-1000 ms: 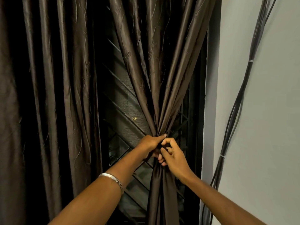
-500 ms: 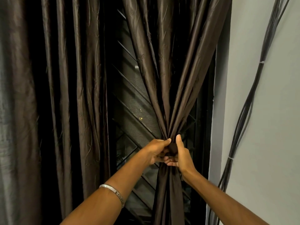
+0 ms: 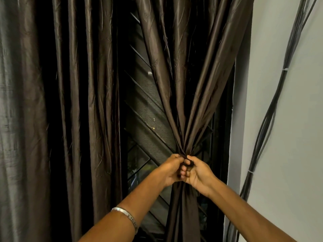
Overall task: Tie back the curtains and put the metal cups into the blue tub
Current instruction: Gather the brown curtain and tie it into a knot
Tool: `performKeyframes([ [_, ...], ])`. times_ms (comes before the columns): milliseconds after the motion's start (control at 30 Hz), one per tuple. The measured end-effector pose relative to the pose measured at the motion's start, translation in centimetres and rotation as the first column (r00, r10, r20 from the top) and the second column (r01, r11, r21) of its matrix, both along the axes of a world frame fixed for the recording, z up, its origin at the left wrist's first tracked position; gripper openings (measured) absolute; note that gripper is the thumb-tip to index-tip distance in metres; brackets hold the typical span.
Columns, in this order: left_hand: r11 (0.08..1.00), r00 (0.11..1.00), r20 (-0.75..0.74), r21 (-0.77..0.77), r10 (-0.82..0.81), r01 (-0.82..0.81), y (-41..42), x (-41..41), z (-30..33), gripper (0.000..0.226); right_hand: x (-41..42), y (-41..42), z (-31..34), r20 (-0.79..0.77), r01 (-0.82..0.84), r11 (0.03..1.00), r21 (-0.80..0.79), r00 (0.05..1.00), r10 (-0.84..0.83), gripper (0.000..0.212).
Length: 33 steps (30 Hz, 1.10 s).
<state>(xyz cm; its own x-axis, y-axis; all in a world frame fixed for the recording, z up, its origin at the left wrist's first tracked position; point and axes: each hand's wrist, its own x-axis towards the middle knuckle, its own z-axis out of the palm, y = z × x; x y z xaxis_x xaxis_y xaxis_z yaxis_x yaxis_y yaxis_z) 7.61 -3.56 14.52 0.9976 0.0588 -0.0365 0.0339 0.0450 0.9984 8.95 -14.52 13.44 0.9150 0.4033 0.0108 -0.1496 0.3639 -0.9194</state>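
Note:
The right brown satin curtain (image 3: pixel 185 70) is bunched to a narrow waist in front of a barred window. My left hand (image 3: pixel 170 169) and my right hand (image 3: pixel 198 172) meet at that waist, both with fingers closed on a dark tie-back band (image 3: pixel 189 162) wrapped around the gathered cloth. Below my hands the fabric hangs straight down. The left curtain (image 3: pixel 78 102) hangs loose and ungathered. No metal cups or blue tub are in view.
A dark window grille (image 3: pixel 143 119) with diagonal bars shows between the curtains. A grey wall (image 3: pixel 283 137) stands to the right, with a bundle of black cables (image 3: pixel 267 119) running down it.
My hands have stayed at the gathered waist, with the fingers reworking the band. My right thumb, raised half a second ago, is now folded down. The view has shifted slightly left.

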Motion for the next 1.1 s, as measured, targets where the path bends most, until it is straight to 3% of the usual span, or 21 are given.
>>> performKeyframes([
  [67,0.999,0.999,0.034,-0.035,0.006,-0.005,0.0,0.1,-0.1,0.033,0.0,-0.2,0.0,-0.013,-0.035,0.999,-0.034,0.999,0.035,0.039],
  [167,0.996,0.995,0.082,-0.074,0.062,-0.056,0.4,0.5,-0.6,0.024,-0.2,-0.6,-0.2,0.071,-0.012,0.955,-0.296,0.997,0.035,0.041],
  [233,0.995,0.992,0.103,-0.073,0.074,-0.066,0.4,0.8,-0.9,0.018,-0.3,-1.0,0.0,0.183,0.097,0.901,-0.422,0.983,-0.020,0.041],
  [400,0.994,0.990,0.130,-0.095,0.060,-0.047,0.1,1.0,-0.6,0.022,0.9,-1.9,1.2,0.444,0.401,0.769,-0.498,0.880,-0.171,0.040],
  [500,0.994,0.992,0.125,-0.112,0.032,-0.018,0.0,0.6,-0.6,0.021,1.7,-2.1,1.3,0.489,0.451,0.747,-0.488,0.851,-0.195,0.039],
  [767,0.999,0.985,0.169,0.050,-0.019,0.011,0.9,0.2,-0.7,0.013,2.7,-1.5,1.4,0.357,0.409,0.854,-0.321,0.888,-0.291,0.028],
  [967,1.000,0.985,0.173,0.009,-0.009,0.008,0.6,0.9,-0.4,0.023,2.2,-1.8,0.1,0.488,0.515,0.832,-0.204,0.791,-0.369,0.006],
  [1100,0.997,0.984,0.176,-0.071,0.028,-0.016,-0.2,1.1,0.1,0.037,1.0,-1.9,-0.3,0.459,0.445,0.873,-0.201,0.830,-0.318,0.014],
])
